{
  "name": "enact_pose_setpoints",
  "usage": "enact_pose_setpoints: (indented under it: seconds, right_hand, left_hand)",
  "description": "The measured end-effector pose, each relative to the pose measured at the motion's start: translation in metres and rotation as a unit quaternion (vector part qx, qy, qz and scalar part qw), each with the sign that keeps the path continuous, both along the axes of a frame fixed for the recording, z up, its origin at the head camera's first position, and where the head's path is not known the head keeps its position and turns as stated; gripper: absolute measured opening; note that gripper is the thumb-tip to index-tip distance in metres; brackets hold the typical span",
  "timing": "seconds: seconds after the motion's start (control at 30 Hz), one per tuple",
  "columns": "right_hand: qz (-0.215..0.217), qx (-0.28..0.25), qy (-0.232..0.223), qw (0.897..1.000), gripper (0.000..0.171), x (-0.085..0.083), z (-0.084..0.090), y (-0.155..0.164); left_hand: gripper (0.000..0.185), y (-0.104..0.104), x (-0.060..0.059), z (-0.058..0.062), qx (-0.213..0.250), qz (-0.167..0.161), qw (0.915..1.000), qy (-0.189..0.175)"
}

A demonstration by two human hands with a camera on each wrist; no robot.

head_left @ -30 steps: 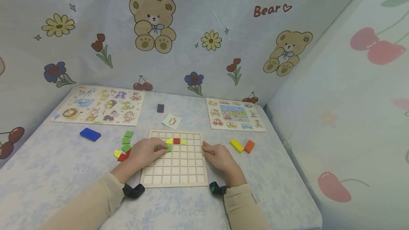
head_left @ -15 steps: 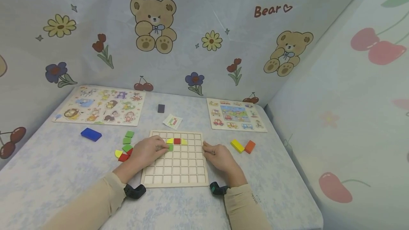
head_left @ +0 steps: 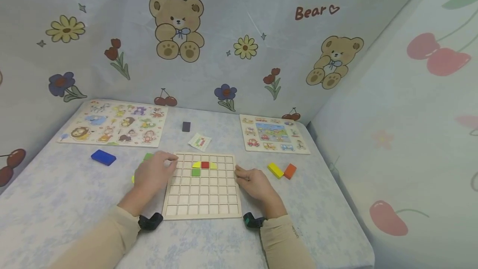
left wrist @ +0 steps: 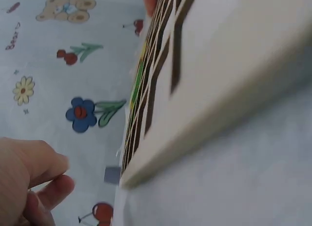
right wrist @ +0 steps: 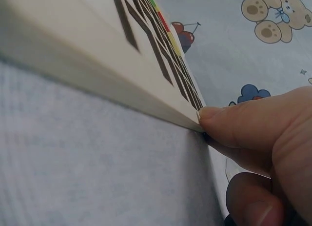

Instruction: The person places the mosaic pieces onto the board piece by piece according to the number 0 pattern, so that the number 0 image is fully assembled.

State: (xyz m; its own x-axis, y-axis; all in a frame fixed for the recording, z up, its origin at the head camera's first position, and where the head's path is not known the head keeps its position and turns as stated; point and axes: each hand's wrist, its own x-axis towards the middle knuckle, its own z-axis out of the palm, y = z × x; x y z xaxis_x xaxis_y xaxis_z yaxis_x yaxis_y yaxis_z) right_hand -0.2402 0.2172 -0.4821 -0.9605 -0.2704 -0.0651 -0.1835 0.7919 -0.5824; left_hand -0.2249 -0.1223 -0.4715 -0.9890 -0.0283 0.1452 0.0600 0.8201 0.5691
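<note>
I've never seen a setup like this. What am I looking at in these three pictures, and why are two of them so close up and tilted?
No machine here: a person works with two bare hands and wears three cameras. The wide picture comes from the head camera, looking down at a table under a patterned cloth. The two tilted close-ups come from cameras strapped to the wrists, so they see the wooden grid board edge-on.

The left hand hovers at the board's left edge, over some loose coloured pieces, and seems to hold nothing. The right hand rests against the board's right edge, thumb on its rim.

On the board sit a green piece, a red piece and two yellow ones. Nearby lie a blue block, a yellow block, an orange block and two picture puzzles.
</note>
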Motion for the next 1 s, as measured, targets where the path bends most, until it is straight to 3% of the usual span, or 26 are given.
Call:
enact_pose_setpoints:
  seconds: [0.17,0.3,0.43,0.6,1.0]
  right_hand:
    - [0.002,0.003,0.003,1.0,0.037,0.001,0.001,-0.001]
    - [0.0,-0.002,0.002,1.0,0.037,0.001,0.002,0.0]
    - [0.001,-0.007,0.001,1.0,0.037,0.002,0.003,0.0]
    - [0.001,-0.008,0.004,1.0,0.037,0.002,0.003,0.0]
    - [-0.005,-0.009,0.007,1.0,0.037,0.002,0.0,-0.001]
  left_hand:
    - [0.039,-0.032,-0.004,0.009,-0.005,0.09,0.9955,-0.026]
    - [0.052,-0.051,-0.01,0.007,0.001,0.121,0.9898,-0.076]
    - [0.059,-0.059,-0.015,-0.001,0.007,0.12,0.9874,-0.103]
    - [0.053,-0.06,-0.019,-0.009,0.001,0.11,0.9876,-0.112]
    - [0.043,-0.058,-0.019,-0.012,0.003,0.111,0.9891,-0.097]
